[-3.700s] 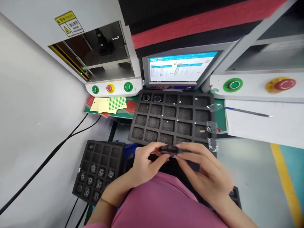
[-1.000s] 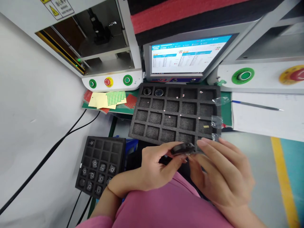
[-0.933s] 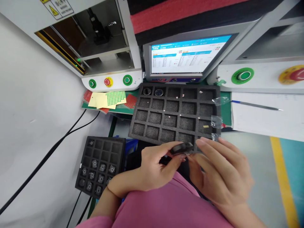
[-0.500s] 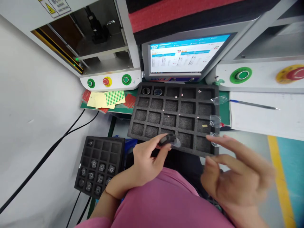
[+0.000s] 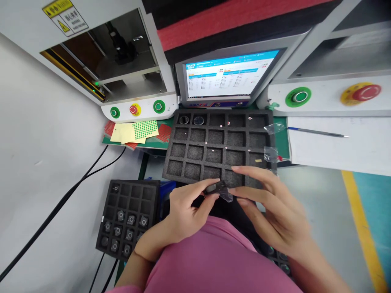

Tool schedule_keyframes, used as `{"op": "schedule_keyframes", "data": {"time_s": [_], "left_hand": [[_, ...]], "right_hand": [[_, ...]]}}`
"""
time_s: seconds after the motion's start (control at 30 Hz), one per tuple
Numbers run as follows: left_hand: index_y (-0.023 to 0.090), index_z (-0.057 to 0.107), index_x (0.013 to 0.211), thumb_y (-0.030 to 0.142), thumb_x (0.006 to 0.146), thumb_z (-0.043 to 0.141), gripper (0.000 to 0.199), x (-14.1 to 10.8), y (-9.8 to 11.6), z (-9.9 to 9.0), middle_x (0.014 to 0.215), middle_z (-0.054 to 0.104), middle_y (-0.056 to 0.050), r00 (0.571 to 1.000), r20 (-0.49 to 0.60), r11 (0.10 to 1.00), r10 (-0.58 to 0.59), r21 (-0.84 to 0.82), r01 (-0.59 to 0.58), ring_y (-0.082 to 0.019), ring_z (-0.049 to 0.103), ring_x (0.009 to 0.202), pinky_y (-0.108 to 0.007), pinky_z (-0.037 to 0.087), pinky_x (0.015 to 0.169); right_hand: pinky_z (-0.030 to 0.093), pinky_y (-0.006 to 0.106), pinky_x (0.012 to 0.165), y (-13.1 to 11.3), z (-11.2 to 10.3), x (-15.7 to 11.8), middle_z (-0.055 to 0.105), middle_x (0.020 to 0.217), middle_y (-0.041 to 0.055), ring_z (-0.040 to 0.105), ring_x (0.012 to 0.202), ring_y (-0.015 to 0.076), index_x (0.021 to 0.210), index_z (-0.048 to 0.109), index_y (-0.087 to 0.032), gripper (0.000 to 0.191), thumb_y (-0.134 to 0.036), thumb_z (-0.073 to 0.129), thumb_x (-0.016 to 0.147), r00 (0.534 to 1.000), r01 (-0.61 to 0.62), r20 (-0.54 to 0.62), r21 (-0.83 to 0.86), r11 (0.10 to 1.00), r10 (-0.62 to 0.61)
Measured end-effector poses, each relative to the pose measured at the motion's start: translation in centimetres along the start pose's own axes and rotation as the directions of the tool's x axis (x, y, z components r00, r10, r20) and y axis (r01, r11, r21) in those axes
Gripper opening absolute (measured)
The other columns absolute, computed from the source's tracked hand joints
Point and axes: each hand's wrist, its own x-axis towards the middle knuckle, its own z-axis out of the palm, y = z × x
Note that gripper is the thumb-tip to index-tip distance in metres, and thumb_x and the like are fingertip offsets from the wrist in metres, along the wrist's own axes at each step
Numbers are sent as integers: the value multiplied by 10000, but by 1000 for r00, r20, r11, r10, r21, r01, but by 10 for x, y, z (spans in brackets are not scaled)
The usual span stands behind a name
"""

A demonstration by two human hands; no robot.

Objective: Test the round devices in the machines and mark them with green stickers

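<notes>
Between the thumb and index finger of my left hand [image 5: 186, 205] is a small black part [image 5: 216, 187]. A piece of clear plastic film [image 5: 226, 195] sticks out from its right side. My right hand [image 5: 271, 207] is just right of the film, its fingers apart and a fingertip at the film's edge; whether it touches cannot be made out. Both hands are over the near edge of a black foam tray [image 5: 195, 152]. Two round, shiny pieces lie in that tray's far left cells, and tiny stickers dot its dividers.
A second foam tray [image 5: 136, 191] at lower left holds several small parts. Behind the big tray stand a monitor [image 5: 232, 75] and a machine with push buttons [image 5: 134, 110]. Sticker sheets [image 5: 145, 130] lie left; a pen [image 5: 317, 132] rests on paper [image 5: 324, 150] at right. Black cables run down the left.
My right hand has moved left, from beside the tray's right corner to the film on the black part. My left hand keeps its hold. The camera view has shifted slightly.
</notes>
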Motion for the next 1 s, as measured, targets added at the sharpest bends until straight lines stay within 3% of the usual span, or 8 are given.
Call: {"op": "schedule_keyframes", "data": {"time_s": [0.4, 0.67, 1.0], "left_hand": [[180, 664, 1089, 146, 884, 602, 217, 0, 0, 2, 962, 763, -43, 1000, 23, 999, 14, -50, -13, -152, 726, 823, -244, 586, 734], [174, 663, 1074, 127, 872, 600, 217, 1, 0, 1, 945, 765, -37, 1000, 23, 998, 16, -65, -15, -135, 720, 787, -223, 583, 727], [175, 674, 1050, 184, 872, 609, 190, -2, -2, 2, 818, 759, -25, 993, 37, 984, -112, -132, 116, -135, 704, 662, -232, 585, 651]], "right_hand": [[557, 369, 839, 1, -5, 4, 598, 1156, 136, 607, 1051, 215, 1029, 589, -166, 223, -27, 467, 904, 999, 10, 43, 40, 999, -12], [557, 368, 825, 2, -2, 5, 606, 1134, 158, 626, 1013, 224, 982, 598, -145, 131, -67, 582, 878, 998, 48, 46, 15, 999, -49], [570, 359, 759, 1, -1, 3, 632, 1070, 125, 642, 966, 218, 936, 545, -176, 134, -55, 503, 893, 998, 56, 29, -17, 998, -55]]}}
